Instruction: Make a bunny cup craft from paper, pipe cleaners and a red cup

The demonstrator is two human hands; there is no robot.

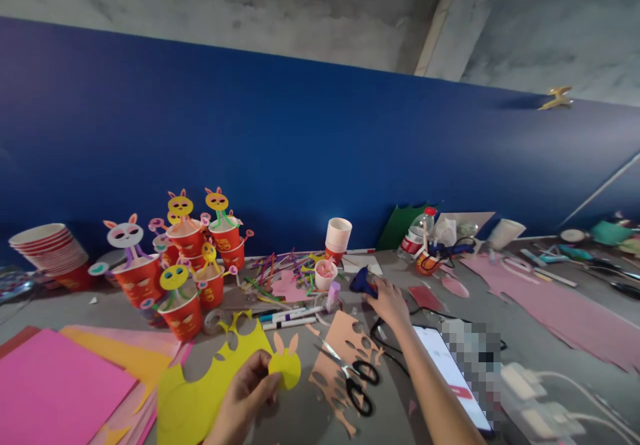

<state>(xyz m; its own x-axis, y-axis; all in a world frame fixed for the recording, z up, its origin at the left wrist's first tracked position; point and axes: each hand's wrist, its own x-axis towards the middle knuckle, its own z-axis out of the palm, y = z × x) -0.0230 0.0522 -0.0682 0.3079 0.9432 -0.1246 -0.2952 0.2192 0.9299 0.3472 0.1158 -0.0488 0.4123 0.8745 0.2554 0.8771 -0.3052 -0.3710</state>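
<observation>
Between thumb and fingers, my left hand (pixel 250 386) pinches a yellow paper rabbit head (pixel 285 369) with two peach ears, above a cut-out yellow sheet (pixel 193 398). My right hand (pixel 391 303) reaches forward and grips a dark blue glue gun (pixel 361 281) lying on the table; its black cord runs off to the right. Between the hands, black-handled scissors (pixel 357 381) rest open on a peach paper sheet (pixel 339 338) full of cut holes. Several red paper cups (pixel 183 315) topped with paper rabbit faces stand at the back left.
Pink sheets (pixel 65 385) lie at the left and a cup stack (pixel 47 248) behind them. Markers (pixel 293 318) and colourful pipe cleaners (pixel 265 271) lie mid-table. A lit phone (pixel 440 365) is under my right forearm. A bottle (pixel 417 235) stands near the blue partition (pixel 300 145); white chargers (pixel 523 381) sit right.
</observation>
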